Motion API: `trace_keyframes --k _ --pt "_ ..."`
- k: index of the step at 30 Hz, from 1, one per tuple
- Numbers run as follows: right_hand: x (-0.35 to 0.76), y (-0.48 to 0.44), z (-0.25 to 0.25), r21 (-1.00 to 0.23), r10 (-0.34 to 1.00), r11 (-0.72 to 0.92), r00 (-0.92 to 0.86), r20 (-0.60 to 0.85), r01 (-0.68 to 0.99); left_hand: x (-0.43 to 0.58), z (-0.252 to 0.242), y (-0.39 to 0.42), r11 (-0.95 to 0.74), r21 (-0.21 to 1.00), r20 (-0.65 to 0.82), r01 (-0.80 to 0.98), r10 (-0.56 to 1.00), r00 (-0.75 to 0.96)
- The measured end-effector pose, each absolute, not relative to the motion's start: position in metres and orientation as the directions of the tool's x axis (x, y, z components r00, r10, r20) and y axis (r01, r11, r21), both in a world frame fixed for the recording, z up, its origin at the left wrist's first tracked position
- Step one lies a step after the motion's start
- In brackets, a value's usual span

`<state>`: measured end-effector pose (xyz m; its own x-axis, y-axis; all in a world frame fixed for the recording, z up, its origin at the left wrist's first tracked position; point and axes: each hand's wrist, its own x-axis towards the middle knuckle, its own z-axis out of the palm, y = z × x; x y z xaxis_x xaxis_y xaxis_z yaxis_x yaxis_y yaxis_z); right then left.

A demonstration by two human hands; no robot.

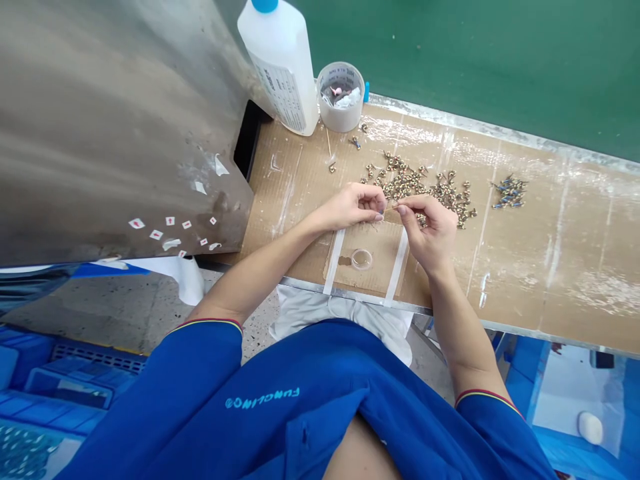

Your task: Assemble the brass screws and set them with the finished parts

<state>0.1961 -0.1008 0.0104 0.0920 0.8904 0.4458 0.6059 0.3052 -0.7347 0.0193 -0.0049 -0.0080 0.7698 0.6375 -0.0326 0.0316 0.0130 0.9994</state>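
Observation:
My left hand (353, 205) and my right hand (431, 230) meet over the cardboard-covered bench (550, 253), fingertips pinched together. Between them is a tiny brass-coloured part (391, 208), too small to make out clearly. Just beyond the fingers lies a scattered pile of small brass parts (425, 187). A smaller heap of blue-tipped parts (507, 192) lies further right. Below my hands a small clear round dish (361, 259) sits on a taped cardboard patch.
A white plastic bottle with a blue cap (280, 60) and a white cup (341, 97) holding scraps stand at the back left. A large metal machine housing (115, 127) fills the left. Blue crates (55, 387) sit on the floor below.

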Motion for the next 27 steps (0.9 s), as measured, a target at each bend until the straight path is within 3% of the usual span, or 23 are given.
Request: trace_keyframes --k 6,10,12,15,19,24,27 --pt "0.197 -0.100 0.010 -0.756 0.897 0.285 0.113 0.427 0.589 0.019 -0.008 -0.005 0.012 0.999 -0.048 0.052 0.639 0.768" --pt "0.207 -0.102 0.019 -0.875 0.928 0.235 0.170 0.332 0.423 0.019 -0.010 -0.005 0.011 0.999 -0.044 0.048 0.637 0.769" --pt "0.210 -0.104 0.028 -0.913 0.949 0.265 0.084 0.304 0.312 0.019 -0.010 -0.004 0.003 0.999 -0.027 0.033 0.634 0.773" --pt "0.207 -0.106 0.037 -0.919 0.927 0.337 -0.242 0.287 0.203 0.017 -0.009 0.000 0.002 1.000 -0.007 0.008 0.640 0.768" --pt "0.195 -0.109 0.035 -0.896 0.821 0.369 -0.538 0.189 0.248 0.009 -0.007 0.010 0.011 1.000 -0.019 0.016 0.728 0.685" --pt "0.188 -0.110 0.023 -0.871 0.784 0.390 -0.604 0.144 0.298 0.003 -0.008 0.016 0.040 0.999 -0.050 0.030 0.792 0.609" --pt "0.189 -0.108 0.017 -0.860 0.851 0.360 -0.505 0.143 0.363 0.005 -0.011 0.016 0.043 0.998 -0.055 0.035 0.794 0.605"
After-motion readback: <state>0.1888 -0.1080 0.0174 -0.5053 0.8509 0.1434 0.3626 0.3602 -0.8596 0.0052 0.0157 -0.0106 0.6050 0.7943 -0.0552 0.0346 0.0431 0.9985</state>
